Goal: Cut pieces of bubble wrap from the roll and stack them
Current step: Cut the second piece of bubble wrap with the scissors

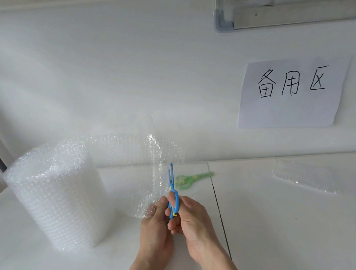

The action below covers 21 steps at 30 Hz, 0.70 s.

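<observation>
Head view: right hand (187, 220) grips small blue plastic scissors (172, 197), blades slightly parted at the loose clear bubble-wrap sheet (147, 164), whose lower edge the left hand (156, 225) pinches. That sheet runs back to the upright bubble-wrap roll (56, 194) at the white bench's (292, 246) left edge. A cut bubble-wrap piece (304, 176) lies flat near the bench's far right edge.

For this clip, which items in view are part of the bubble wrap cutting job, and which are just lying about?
In use:
bubble wrap roll, standing upright
unrolled sheet, gripped by the left hand
blue scissors in the right hand
cut pieces, lying far right

Lying about:
green scissors, behind the sheet
paper sign on the wall
</observation>
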Motion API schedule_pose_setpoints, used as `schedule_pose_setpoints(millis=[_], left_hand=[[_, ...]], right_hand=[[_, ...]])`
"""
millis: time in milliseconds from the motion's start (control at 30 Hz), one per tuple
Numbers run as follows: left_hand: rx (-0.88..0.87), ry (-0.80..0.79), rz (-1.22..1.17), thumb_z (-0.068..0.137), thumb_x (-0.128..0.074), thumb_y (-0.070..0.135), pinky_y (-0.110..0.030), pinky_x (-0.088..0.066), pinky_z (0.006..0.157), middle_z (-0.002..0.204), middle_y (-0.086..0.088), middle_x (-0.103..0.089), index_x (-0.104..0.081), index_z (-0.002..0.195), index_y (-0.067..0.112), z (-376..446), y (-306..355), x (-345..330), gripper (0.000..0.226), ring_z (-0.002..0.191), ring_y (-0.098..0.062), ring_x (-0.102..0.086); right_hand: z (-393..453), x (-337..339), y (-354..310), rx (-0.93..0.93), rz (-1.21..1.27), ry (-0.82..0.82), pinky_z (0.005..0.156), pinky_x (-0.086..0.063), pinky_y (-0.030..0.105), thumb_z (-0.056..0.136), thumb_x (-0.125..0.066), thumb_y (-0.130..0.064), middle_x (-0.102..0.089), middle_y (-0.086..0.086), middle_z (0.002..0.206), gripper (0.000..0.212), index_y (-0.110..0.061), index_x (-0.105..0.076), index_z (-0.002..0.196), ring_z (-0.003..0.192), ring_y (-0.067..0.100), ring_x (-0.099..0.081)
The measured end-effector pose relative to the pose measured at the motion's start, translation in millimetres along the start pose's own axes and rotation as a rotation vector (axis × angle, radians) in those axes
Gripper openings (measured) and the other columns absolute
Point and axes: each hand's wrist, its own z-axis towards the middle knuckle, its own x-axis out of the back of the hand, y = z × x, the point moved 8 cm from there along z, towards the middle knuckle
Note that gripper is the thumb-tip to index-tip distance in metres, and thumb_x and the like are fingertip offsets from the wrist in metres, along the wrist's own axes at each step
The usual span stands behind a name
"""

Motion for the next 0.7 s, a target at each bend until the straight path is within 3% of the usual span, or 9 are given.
schedule_pose_setpoints(millis=[100, 367, 533, 700], left_hand=[[-0.011, 0.016, 0.014, 0.099, -0.054, 0.019, -0.024, -0.033, 0.039, 0.048, -0.003, -0.041, -0.051, 0.076, 0.008, -1, 1, 0, 0.026, 0.039, -0.013, -0.038], [0.037, 0.057, -0.065, 0.098, -0.055, 0.021, -0.018, -0.035, 0.034, 0.051, 0.004, -0.046, -0.057, 0.085, 0.007, -4, 0, 4, 0.018, 0.037, -0.007, -0.042], [0.041, 0.079, -0.061, 0.100, -0.053, 0.023, -0.016, -0.037, 0.031, 0.045, 0.004, -0.053, -0.057, 0.089, 0.006, -10, 4, 4, 0.021, 0.034, -0.007, -0.050], [0.069, 0.092, -0.120, 0.097, -0.056, 0.026, -0.019, -0.040, 0.032, 0.057, -0.004, -0.062, -0.065, 0.091, 0.010, -11, 1, 5, 0.019, 0.039, -0.012, -0.057]], right_hand=[[1, 1, -1, 0.026, -0.016, 0.005, 0.046, -0.036, 0.026, 0.085, -0.070, -0.035, -0.058, 0.006, 0.067, 0.028, -0.009, -0.069, 0.076, 0.044, 0.015, -0.045], [-4, -6, 4, -0.036, -0.022, -0.077, 0.053, -0.047, 0.025, 0.084, -0.070, -0.040, -0.063, 0.005, 0.078, 0.026, -0.013, -0.073, 0.086, 0.053, 0.015, -0.057], [-9, -10, 8, -0.064, 0.053, -0.139, 0.059, -0.047, 0.028, 0.067, -0.077, -0.048, -0.064, 0.006, 0.082, 0.041, -0.014, -0.074, 0.090, 0.059, 0.016, -0.059], [-9, -8, 10, -0.070, 0.073, -0.207, 0.061, -0.051, 0.029, 0.061, -0.078, -0.054, -0.066, 0.008, 0.085, 0.045, -0.017, -0.077, 0.088, 0.063, 0.019, -0.061]])
